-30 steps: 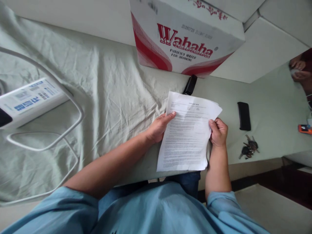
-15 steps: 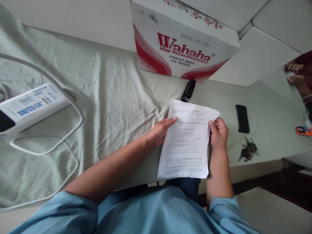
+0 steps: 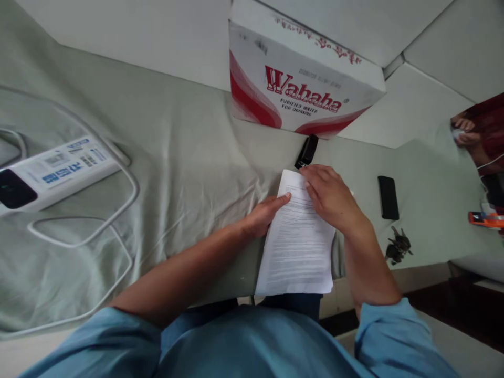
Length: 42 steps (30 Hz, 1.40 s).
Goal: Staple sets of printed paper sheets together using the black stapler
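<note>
- Papers (image 3: 297, 252): lying at a slant over the near edge of the table, between the two hands, printed side showing; the lower end is reaching past the edge, above the person's lap.
- Left hand (image 3: 268, 214): grasping the papers by their left edge, the thumb pressing on the print; the other fingers are mostly hiding at the side and below.
- Right hand (image 3: 329, 195): lying across the upper right part of the papers, back of the hand showing, fingers extending together toward the top edge; whether they are pinching the sheets, I cannot tell.
- Stapler (image 3: 307, 150), black: lying just beyond the top of the papers, near the right fingertips; contact cannot be made out.
- Box (image 3: 303, 92), white and red, marked "Wahaha": standing behind the stapler, against the wall.
- Phone (image 3: 388, 197), black: lying to the right of the papers.
- Keys (image 3: 399, 245): lying in a bunch just below the phone.
- Power bank (image 3: 65, 168), white, labelled: lying at far left on a wrinkled cloth (image 3: 197, 152).
- Cable (image 3: 136, 189), white: looping around and below the power bank.
- Co-worker's hands (image 3: 466, 135): holding something small and pale at far right.
- Orange object (image 3: 492, 220): lying at the right margin, too blurred for naming.
</note>
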### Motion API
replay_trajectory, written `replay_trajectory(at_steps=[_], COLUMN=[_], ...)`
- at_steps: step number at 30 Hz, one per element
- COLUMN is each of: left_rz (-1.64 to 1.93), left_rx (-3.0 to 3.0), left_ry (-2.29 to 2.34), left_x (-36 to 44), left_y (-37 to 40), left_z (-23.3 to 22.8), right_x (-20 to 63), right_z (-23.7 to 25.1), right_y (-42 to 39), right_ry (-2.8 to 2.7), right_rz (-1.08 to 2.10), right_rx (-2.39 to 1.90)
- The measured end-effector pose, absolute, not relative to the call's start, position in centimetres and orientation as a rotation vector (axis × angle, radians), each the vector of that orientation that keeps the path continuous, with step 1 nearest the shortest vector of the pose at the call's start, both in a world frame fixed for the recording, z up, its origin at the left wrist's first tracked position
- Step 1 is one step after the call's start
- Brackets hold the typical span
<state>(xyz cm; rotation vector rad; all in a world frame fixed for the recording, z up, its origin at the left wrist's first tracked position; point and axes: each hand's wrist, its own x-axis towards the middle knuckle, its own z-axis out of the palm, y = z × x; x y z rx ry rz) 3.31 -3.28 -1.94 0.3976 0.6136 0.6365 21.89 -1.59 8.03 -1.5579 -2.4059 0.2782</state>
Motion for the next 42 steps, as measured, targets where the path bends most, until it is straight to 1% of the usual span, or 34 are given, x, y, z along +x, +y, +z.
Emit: replay_trajectory(at_steps=[3, 8, 13, 16, 19, 24, 26, 33, 36, 39, 42], left_rz=[0.616, 0.640, 0.767, 0.779, 0.756, 0.690, 0.664, 0.648, 0.660, 0.634, 0.595], left_rx=[0.414, 0.437, 0.511, 0.514, 0.483, 0.535, 0.541, 0.484, 0.421, 0.405, 0.397], left_ry=[0.621, 0.597, 0.611, 0.636, 0.634, 0.618, 0.639, 0.788, 0.821, 0.855, 0.913], left_x=[3.4, 3.6, 4.0, 4.2, 4.2, 4.1, 4.1, 4.8, 5.1, 5.1, 5.1], left_y=[-3.3, -3.4, -3.5, -3.5, -3.4, -3.2, -3.1, -2.9, -2.7, -2.5, -2.3], left_z=[-1.9, -1.6, -1.4, -1.6, -1.9, -2.3, -2.2, -1.6, -1.3, -0.7, 0.0], right_x=[21.9, 22.1, 22.6, 23.0, 23.7, 25.3, 25.7, 26.7, 28.0, 28.9, 28.6], right_z=[8.0, 8.1, 7.8, 7.5, 6.8, 4.5, 3.7, 2.6, 2.2, 1.4, 0.1], right_y=[-1.0, -0.3, 0.1, 0.2, 0.6, 2.4, 3.2, 4.5, 5.6, 7.8, 10.7], right_ry=[-2.346, -2.324, -2.213, -2.196, -2.134, -2.052, -2.042, -1.982, -1.868, -1.681, -1.653], right_rz=[0.228, 0.457, 0.511, 0.531, 0.595, 0.815, 0.840, 0.820, 0.674, 0.483, 0.512], right_rx=[-1.609, -1.638, -1.662, -1.672, -1.722, -1.843, -1.854, -1.894, -1.910, -1.821, -1.726])
